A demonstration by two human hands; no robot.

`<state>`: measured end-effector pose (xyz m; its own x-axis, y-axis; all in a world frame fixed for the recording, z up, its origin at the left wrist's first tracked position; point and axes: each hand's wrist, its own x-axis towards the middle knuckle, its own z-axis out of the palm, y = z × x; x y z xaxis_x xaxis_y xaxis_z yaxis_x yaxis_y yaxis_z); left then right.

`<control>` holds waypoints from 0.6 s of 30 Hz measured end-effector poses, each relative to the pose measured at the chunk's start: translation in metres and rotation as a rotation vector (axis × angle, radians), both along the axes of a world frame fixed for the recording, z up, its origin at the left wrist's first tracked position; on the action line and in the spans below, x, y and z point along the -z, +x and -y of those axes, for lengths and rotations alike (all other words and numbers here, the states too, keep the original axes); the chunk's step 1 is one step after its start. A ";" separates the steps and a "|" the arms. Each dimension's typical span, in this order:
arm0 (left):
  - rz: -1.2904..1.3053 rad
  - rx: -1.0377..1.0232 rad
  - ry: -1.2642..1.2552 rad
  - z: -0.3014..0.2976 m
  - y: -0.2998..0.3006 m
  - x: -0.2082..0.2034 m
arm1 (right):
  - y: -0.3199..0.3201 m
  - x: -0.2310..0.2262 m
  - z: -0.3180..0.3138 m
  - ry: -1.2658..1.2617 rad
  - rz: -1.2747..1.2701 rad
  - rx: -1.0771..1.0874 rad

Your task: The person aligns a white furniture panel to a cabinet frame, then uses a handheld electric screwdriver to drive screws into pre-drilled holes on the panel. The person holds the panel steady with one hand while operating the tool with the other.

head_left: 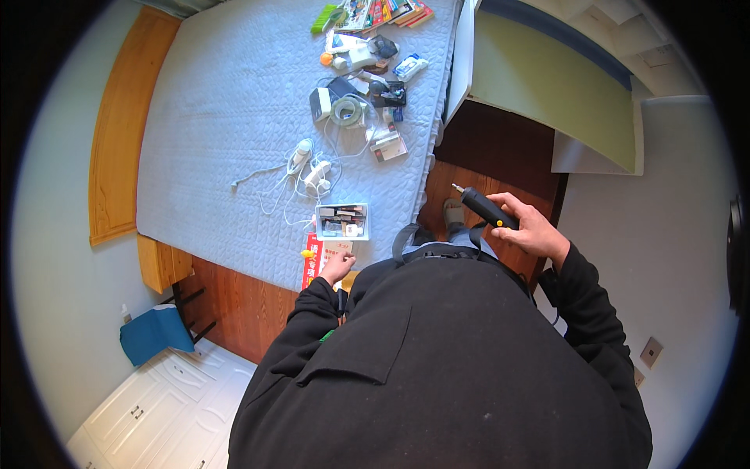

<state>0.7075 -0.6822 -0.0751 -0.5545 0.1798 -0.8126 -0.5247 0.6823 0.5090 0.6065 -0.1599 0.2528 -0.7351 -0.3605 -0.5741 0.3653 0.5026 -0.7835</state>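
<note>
My right hand [539,234] is closed round the rear of a black cordless screwdriver [484,206] with a yellow button. Its metal bit points up and left, away from my body. My left hand [337,268] is low at the bed's near edge, over a red-and-white booklet [311,264]. Its fingers are curled together; whatever they may hold is too small to make out. Just beyond that hand stands a light-blue open box [319,236] filled with small dark and pale items. A small yellow object [307,254] lies on the booklet.
On the quilted bed [226,94] lie white cables with a white power strip [317,178], a coil of cable [348,112], small boxes [387,144] and books [402,12]. A green-topped white desk or cabinet [547,78] stands at the right. Wooden floor [234,305] shows at left.
</note>
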 end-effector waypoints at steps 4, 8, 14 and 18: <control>0.008 0.012 -0.024 -0.002 -0.002 -0.001 | -0.001 0.000 0.000 0.003 0.012 0.002; 0.025 -0.044 0.012 -0.005 -0.001 -0.004 | 0.000 0.002 0.000 0.006 -0.001 -0.001; 0.026 -0.068 0.027 -0.006 -0.001 -0.007 | 0.000 0.005 -0.002 0.010 -0.011 -0.011; 0.038 -0.061 0.013 -0.006 -0.003 -0.009 | 0.000 0.006 -0.002 -0.001 -0.007 -0.004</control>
